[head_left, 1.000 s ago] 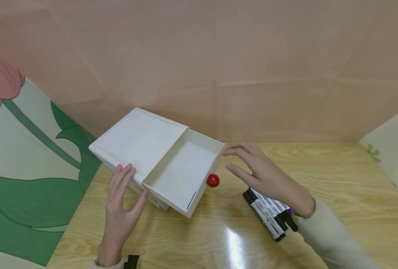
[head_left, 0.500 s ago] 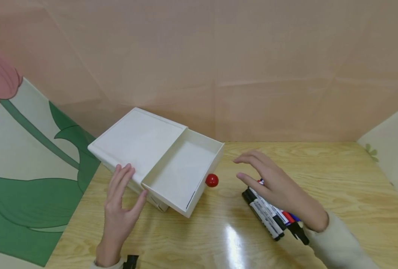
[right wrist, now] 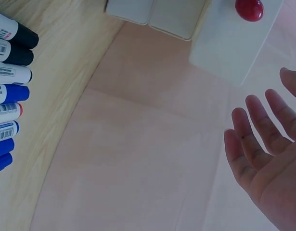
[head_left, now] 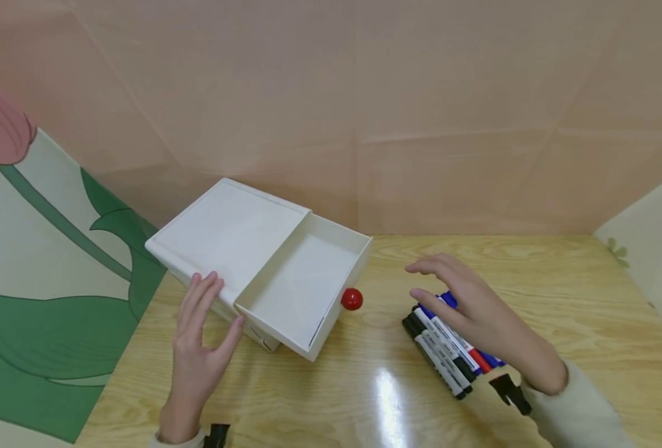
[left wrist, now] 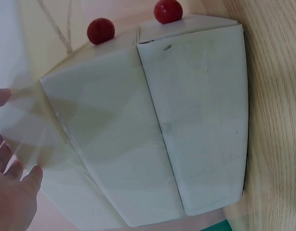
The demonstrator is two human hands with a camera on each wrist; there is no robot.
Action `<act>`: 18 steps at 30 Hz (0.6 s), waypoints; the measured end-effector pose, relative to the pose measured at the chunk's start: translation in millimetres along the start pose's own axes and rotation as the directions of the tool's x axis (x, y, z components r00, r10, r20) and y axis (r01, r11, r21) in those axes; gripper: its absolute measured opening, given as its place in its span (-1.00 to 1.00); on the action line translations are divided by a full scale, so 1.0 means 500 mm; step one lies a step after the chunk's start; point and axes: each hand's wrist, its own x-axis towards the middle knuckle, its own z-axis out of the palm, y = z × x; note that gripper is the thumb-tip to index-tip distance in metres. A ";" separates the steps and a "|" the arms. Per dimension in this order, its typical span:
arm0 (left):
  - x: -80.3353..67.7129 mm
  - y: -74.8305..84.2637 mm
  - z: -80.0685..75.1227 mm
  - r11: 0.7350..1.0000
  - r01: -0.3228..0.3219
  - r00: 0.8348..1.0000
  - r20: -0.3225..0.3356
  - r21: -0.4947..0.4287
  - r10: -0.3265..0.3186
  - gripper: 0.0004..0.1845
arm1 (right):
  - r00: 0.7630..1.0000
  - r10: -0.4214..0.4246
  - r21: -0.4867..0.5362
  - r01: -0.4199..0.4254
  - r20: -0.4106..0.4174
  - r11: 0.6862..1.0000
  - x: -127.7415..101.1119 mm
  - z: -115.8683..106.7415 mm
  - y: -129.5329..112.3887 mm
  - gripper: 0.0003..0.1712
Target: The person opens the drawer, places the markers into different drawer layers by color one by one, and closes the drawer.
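Over the markers (head_left: 448, 348) at three o'clock my right hand (head_left: 476, 311) hovers spread, grasping next; left hand (head_left: 199, 339) flat, steadying the box (head_left: 224, 230), drawer (head_left: 303, 286) open.

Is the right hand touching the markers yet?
Apart. The right wrist view shows the right hand open in the air, with a clear gap to the markers lying on the table.

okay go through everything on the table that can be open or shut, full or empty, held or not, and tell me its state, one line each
drawer: pulled out, empty inside.
white box: resting on the table, steadied by the left hand.
markers: capped, lying side by side on the table, not held.
left hand: fingers straight, resting against the box.
right hand: open, over the markers, holding nothing.
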 end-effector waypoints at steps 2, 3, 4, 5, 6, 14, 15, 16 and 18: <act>0.000 0.000 0.000 1.000 -0.001 1.000 0.001 0.000 0.001 -0.39 | 1.000 0.005 0.001 -0.005 -0.004 1.000 -0.004 -0.001 0.002 -0.61; 0.000 0.000 0.000 1.000 -0.001 1.000 0.002 0.000 0.001 -0.39 | 1.000 0.006 0.001 -0.006 -0.008 1.000 -0.006 -0.001 0.003 -0.61; 0.000 0.001 -0.001 1.000 0.000 1.000 0.002 0.001 0.000 -0.39 | 1.000 0.006 0.001 -0.006 -0.011 1.000 -0.008 -0.001 0.004 -0.61; 0.001 0.001 -0.001 1.000 0.000 1.000 0.003 0.001 0.000 -0.39 | 1.000 0.009 0.002 -0.009 -0.014 1.000 -0.010 -0.001 0.004 -0.61; 0.001 0.001 -0.001 1.000 0.001 1.000 0.004 0.002 -0.001 -0.39 | 1.000 0.009 0.002 -0.009 -0.017 1.000 -0.012 -0.002 0.005 -0.61; 0.000 0.002 -0.002 1.000 0.005 1.000 0.007 0.004 -0.005 -0.40 | 0.999 0.032 0.000 -0.032 -0.018 0.999 -0.027 -0.006 0.004 -0.61; 0.000 0.002 -0.002 1.000 0.005 1.000 0.007 0.003 -0.005 -0.40 | 0.999 0.029 0.004 -0.029 -0.024 1.000 -0.029 -0.007 0.004 -0.60; 0.000 0.002 -0.002 1.000 0.004 1.000 0.007 0.002 -0.004 -0.40 | 0.999 0.027 0.006 -0.027 -0.032 1.000 -0.032 -0.008 0.005 -0.60; 0.001 0.002 -0.003 1.000 0.010 1.000 0.008 -0.001 -0.010 -0.40 | 0.998 0.023 0.003 -0.022 -0.052 1.000 -0.036 -0.010 0.008 -0.58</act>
